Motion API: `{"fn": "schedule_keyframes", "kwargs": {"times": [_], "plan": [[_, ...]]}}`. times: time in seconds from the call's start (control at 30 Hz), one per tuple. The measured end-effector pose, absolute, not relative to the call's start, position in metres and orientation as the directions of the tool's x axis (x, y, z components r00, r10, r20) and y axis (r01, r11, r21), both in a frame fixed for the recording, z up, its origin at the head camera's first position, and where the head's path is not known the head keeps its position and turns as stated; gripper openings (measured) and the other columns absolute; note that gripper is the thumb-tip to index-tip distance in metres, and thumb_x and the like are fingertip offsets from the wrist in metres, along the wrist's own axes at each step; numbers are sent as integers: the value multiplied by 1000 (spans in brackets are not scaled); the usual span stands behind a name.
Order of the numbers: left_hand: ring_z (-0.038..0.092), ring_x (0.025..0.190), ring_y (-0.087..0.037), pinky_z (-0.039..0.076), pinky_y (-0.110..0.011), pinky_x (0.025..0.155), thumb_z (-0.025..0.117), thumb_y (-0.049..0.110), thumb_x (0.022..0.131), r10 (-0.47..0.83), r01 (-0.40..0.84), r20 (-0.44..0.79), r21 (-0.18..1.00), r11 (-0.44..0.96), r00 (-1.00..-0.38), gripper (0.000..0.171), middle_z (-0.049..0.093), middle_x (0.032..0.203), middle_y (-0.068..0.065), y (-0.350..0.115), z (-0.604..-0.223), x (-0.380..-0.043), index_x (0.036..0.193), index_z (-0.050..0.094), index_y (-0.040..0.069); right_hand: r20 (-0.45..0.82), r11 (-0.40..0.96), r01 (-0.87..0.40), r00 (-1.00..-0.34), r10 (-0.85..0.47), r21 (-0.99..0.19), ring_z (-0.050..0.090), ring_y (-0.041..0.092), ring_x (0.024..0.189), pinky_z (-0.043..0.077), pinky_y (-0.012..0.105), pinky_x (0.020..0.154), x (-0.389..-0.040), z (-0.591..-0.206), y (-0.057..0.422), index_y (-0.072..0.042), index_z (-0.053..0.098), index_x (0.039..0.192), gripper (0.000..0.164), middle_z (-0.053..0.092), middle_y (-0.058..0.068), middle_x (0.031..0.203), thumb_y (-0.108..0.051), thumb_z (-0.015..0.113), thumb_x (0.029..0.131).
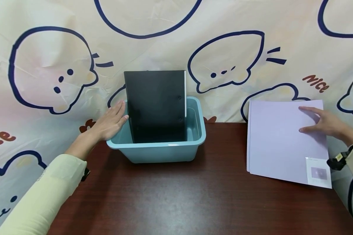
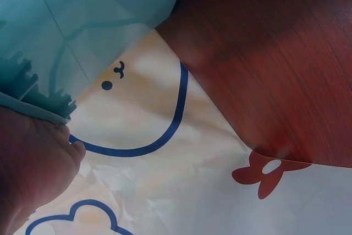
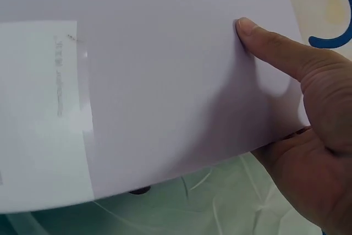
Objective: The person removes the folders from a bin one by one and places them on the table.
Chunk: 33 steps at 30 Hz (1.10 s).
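Observation:
A light blue plastic tub (image 1: pixel 157 151) stands at the back of a dark wood table (image 1: pixel 194 195). A black folder (image 1: pixel 156 104) stands upright inside the tub. My left hand (image 1: pixel 110 122) lies flat against the tub's left rim, fingers straight. In the left wrist view the fingertips (image 2: pixel 66 147) touch the ribbed underside of the tub (image 2: pixel 82 15) rim. My right hand (image 1: pixel 323 123) holds a lavender folder (image 1: pixel 282 140) by its right edge, raised at the table's right side. In the right wrist view one finger (image 3: pixel 269 45) presses the lavender folder (image 3: pixel 165 53) on the camera's side; the others are hidden behind it.
A cartoon-printed cloth (image 1: pixel 47 65) hangs right behind the table and drapes past its left edge (image 2: pixel 165 191). The lavender folder carries a white label (image 1: pixel 318 172) at its near right corner, which overhangs the table's right edge. Bare wood spans the table's front half.

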<state>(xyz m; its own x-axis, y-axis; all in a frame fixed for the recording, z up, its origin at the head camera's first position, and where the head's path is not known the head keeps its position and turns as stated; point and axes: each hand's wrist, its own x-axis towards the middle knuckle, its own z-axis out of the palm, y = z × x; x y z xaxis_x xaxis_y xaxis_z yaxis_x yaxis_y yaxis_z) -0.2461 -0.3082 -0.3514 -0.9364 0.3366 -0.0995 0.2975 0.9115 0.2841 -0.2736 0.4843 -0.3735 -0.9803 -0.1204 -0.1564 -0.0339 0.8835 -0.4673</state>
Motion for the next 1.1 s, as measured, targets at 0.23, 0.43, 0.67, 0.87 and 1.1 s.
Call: {"fn": "schedule_keyframes", "kwargs": {"times": [0.23,0.43,0.67,0.87,1.1], "plan": [[-12,163,-39,-6,-61,129,27,39,116,329,288,-92,302,909,-940,73,-14,177,-18,-310,-353,-243,168,-10,3,-179,914,-67,-972,-150,-401,27,69,131,29,86,104,-281,-381,486,1,19,166,113,8,53,158,-27,91,85],[-10,163,-38,-6,-60,130,29,40,116,323,285,-81,305,909,-943,73,-12,177,-16,-311,-354,-243,168,-8,4,-199,926,-79,-967,-162,-369,31,67,125,34,83,100,-285,-392,489,2,23,164,113,11,54,155,-31,93,82],[-8,163,-41,-7,-61,129,27,42,116,326,288,-79,304,908,-942,74,-11,177,-19,-312,-353,-243,168,-9,4,-276,929,-69,-944,-179,-363,21,70,124,27,90,100,-289,-399,489,3,23,163,118,7,58,147,-42,93,80],[-8,163,-40,-5,-60,130,28,41,116,322,285,-75,307,908,-944,73,-11,177,-17,-310,-354,-242,168,-8,5,-271,948,-108,-943,-194,-299,34,60,110,38,77,88,-292,-410,490,6,32,159,117,29,54,135,-43,96,74],[-7,163,-40,-5,-61,130,28,40,116,322,288,-71,302,909,-944,73,-10,177,-18,-309,-354,-244,168,-7,4,-271,947,-131,-939,-214,-292,42,61,110,36,82,95,-294,-421,491,9,35,155,115,29,57,137,-41,97,72]]}}
